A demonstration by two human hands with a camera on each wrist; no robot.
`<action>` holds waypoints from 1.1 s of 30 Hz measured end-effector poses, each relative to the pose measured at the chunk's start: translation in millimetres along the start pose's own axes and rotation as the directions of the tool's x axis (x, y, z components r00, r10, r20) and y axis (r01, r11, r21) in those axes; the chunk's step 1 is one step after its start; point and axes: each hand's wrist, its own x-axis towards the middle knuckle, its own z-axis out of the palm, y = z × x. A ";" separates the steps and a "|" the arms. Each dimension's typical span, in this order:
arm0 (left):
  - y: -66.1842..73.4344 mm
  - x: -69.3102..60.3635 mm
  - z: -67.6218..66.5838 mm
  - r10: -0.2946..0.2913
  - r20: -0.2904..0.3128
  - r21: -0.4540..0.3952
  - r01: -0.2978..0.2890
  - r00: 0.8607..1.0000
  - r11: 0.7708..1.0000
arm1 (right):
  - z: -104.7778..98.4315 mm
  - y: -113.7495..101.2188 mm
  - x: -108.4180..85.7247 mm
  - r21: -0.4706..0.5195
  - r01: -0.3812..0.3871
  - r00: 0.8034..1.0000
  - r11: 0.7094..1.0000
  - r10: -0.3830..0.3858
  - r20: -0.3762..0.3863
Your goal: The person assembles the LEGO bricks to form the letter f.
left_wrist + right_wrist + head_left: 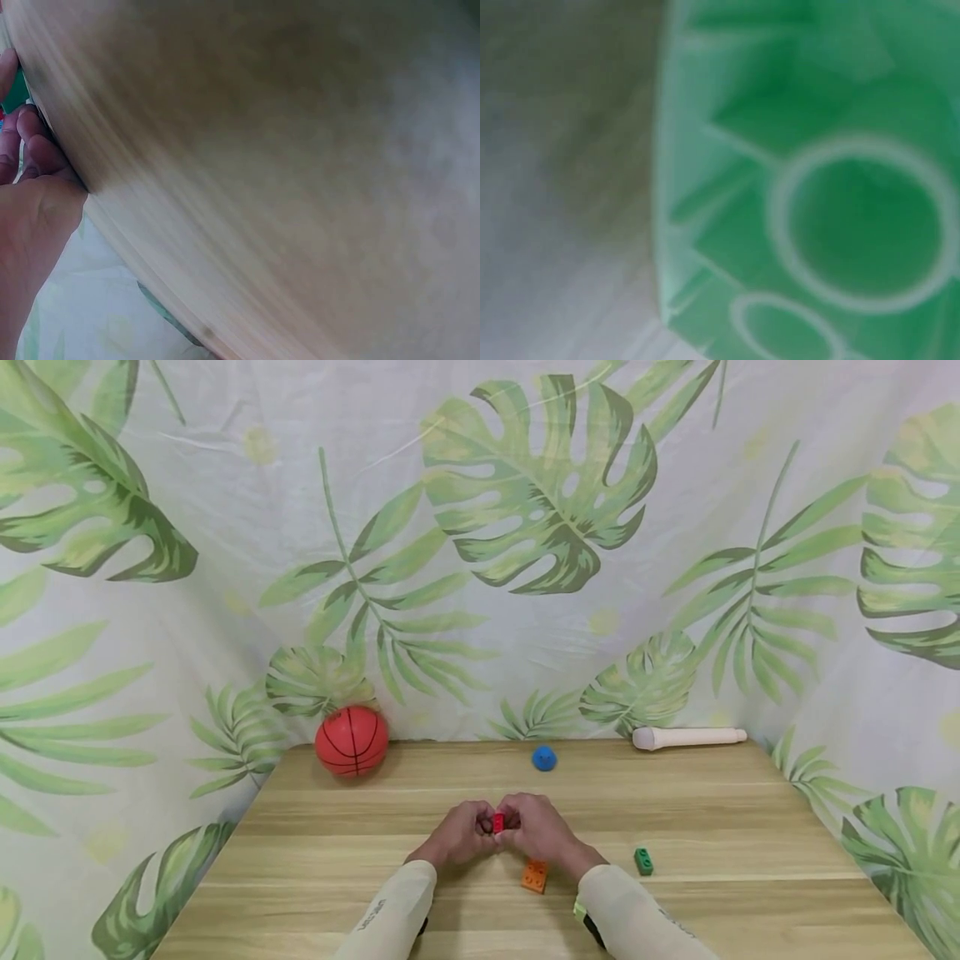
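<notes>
In the head view, my left hand (461, 836) and right hand (542, 832) meet above the middle of the table, fingertips pinching a small red toy brick (498, 822) between them. Fingers cover much of it. From the left wrist, the left hand (34, 202) shows at the left edge, near a solid green piece (15, 94) and a sliver of red. A green brick's hollow underside (802, 202), with round tubes, fills most of the right wrist view, blurred and close; no hand shows there. How green and red pieces join is hidden.
An orange brick (535, 877) lies just below the right hand, and a green brick (643, 862) farther right. Along the back of the wooden table (300, 860) are a red basketball (352, 742), a blue round object (543, 758) and a white microphone-shaped object (690, 737).
</notes>
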 end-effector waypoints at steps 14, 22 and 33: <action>0.0 -1.7 -1.7 0.007 0.015 0.044 -0.008 1.000 0.999 | 0.4 -1.0 -0.3 -0.122 0.000 1.000 0.993 0.000 -0.006; 1.9 1.5 -2.2 0.015 0.031 0.083 -0.017 0.999 0.996 | -6.0 -5.0 1.1 -0.165 -0.091 0.996 0.982 0.094 0.008; 0.3 2.0 -0.7 0.006 0.018 0.080 -0.008 1.000 0.997 | -5.1 -4.8 1.4 -0.106 -0.126 0.992 0.986 0.128 0.019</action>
